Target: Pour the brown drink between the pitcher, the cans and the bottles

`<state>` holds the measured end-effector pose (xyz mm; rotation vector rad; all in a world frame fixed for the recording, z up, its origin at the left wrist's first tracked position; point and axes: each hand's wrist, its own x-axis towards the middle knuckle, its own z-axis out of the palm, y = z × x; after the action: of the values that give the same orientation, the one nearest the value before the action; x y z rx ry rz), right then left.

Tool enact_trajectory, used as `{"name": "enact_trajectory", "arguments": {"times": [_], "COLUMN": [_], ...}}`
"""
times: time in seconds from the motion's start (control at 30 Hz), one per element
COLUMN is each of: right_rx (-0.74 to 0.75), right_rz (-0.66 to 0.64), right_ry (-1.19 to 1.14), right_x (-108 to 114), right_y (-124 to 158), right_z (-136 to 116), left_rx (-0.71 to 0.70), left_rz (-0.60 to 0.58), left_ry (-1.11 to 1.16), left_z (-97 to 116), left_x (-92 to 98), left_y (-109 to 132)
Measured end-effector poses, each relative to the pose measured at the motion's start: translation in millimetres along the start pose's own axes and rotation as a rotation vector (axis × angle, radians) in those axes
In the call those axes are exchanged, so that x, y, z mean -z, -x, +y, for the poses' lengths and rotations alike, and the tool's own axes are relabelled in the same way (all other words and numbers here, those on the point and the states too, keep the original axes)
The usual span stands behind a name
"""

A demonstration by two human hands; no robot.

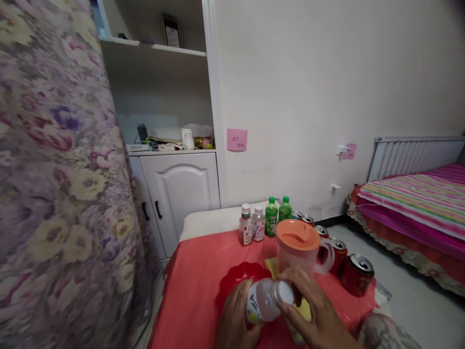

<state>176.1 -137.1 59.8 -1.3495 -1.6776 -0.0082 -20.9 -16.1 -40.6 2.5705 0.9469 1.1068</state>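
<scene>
Above the scalloped red plastic bowl (232, 275) on the red-covered table (192, 281), a translucent white-capped plastic bottle (265, 301) is held tilted, long axis crosswise, body clasped in the left hand (235, 315), cap end towards the right hand (313, 306), whose fingers grip the white cap (286, 293). Beyond, towards the table's right edge, stands an orange-lidded translucent pitcher (296, 246); I cannot tell what either vessel contains.

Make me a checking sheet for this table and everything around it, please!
Surface: red cover, with a pale strip showing at the back.
In hand: labelled bottle, tilted, with a white cap at its neck.
Clutter: red bowl, orange-lidded jug, other bottles, cans.
Left hand: holds the bottle's body.
Right hand: fingers on the cap.
Cables: thin white cable near the wall.
Surroundings: flowered curtain, cabinet, bed.
</scene>
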Motion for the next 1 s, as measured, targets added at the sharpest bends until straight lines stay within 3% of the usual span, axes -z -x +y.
{"name": "enact_trajectory", "arguments": {"times": [0.1, 0.27, 0.4, 0.57, 0.7, 0.87, 1.0], "right_rx": [0.055, 0.002, 0.009, -0.192, -0.419, -0.585, -0.697], "right_rz": [0.006, 0.043, 0.051, 0.070, 0.046, 0.083, 0.299], "right_ry": [0.041, 0.045, -0.007, -0.176, -0.418, -0.475, -0.384], "right_x": [-1, -4, 1, 7, 3, 6, 14], "right_y": [3, 5, 2, 5, 28, 65, 81], "right_z": [4, 8, 3, 4, 27, 69, 101], "left_rx": [0.027, 0.001, 0.098, 0.241, 0.293, 0.274, 0.320], "left_rz": [0.001, 0.041, 0.003, -0.009, 0.002, 0.026, 0.037], "left_ry": [0.022, 0.052, 0.130, 0.305, 0.399, 0.414, 0.418], "left_z": [0, -5, -2, 10, 16, 23, 23], "left_x": [-0.2, -7.5, -4.3, 7.2, 12.0, 15.7, 15.5], "left_y": [1, 5, 2, -6, -7, -8, -9]}}
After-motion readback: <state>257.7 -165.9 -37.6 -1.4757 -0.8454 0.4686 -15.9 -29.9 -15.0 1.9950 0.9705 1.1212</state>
